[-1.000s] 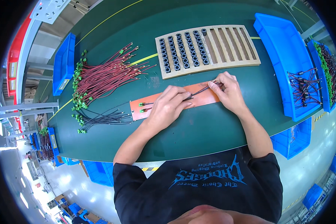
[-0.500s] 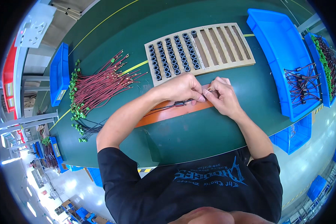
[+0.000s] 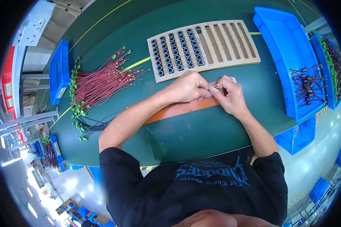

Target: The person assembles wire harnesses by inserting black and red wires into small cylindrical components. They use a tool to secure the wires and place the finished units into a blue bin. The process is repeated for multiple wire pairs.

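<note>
My left hand [image 3: 196,87] is closed above an orange strip [image 3: 182,112] on the table, and a thin black wire [image 3: 180,103] comes out from under its fingers to the left. Against it, my right hand [image 3: 231,95] is closed too, thumb and bent fingers pinched together. A small brownish tip barely shows between its fingers; what it is I cannot make out. The fingertips of both hands meet over the strip's far end and hide the wire's end. Just beyond them stands a light wooden rack [image 3: 225,66] with rows of black ring-shaped parts [image 3: 178,56] in its left slots.
A fan of red wires [image 3: 102,81] with green connectors lies on the left, with black wires [image 3: 96,126] nearer me. A narrow blue bin [image 3: 60,72] stands beyond it. On the right, a large blue tray [image 3: 280,41] holds dark wire assemblies [image 3: 308,86]; another blue bin sits beside it.
My left hand has curled more tightly and turned, hiding the dark and red wire piece that showed beneath it. Both hands remain together at nearly the same place.
</note>
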`<state>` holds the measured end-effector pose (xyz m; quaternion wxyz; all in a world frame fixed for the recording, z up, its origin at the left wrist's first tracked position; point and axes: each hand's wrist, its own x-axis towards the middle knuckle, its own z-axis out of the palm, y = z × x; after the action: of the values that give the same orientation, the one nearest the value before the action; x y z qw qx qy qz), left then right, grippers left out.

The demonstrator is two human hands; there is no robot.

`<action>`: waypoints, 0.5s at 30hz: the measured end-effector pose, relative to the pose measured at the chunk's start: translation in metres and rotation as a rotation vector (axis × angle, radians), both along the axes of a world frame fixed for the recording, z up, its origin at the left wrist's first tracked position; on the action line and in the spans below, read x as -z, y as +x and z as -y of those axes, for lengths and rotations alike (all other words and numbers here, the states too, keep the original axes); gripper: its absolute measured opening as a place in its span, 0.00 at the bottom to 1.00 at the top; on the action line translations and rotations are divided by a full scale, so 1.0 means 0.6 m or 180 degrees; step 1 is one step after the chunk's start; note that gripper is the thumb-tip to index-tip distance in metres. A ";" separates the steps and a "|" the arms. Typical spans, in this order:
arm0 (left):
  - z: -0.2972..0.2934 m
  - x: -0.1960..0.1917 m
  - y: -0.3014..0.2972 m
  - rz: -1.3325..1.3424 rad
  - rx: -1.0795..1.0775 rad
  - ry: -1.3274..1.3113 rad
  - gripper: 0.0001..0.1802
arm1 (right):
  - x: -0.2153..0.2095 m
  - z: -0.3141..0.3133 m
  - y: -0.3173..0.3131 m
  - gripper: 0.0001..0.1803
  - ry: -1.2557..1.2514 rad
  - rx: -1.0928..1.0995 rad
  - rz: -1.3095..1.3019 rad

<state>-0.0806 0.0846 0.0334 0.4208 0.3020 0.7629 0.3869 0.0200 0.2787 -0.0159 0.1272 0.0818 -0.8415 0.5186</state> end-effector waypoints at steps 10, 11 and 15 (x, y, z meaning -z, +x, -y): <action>0.126 -0.026 0.078 -0.1491 -0.0512 0.0499 0.16 | -0.006 0.014 -0.008 0.14 -0.0200 0.0219 0.0105; 0.132 -0.013 0.095 -0.1576 -0.0678 0.0571 0.16 | -0.007 0.016 -0.007 0.14 -0.0234 0.0223 0.0122; 0.130 0.011 0.127 -0.1975 -0.1002 0.0837 0.13 | -0.004 0.015 -0.006 0.14 -0.0210 0.0142 0.0025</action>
<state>-0.0045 0.0063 0.0266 0.0625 0.3354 0.8350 0.4316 0.0165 0.2698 -0.0135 0.1381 0.0568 -0.8261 0.5434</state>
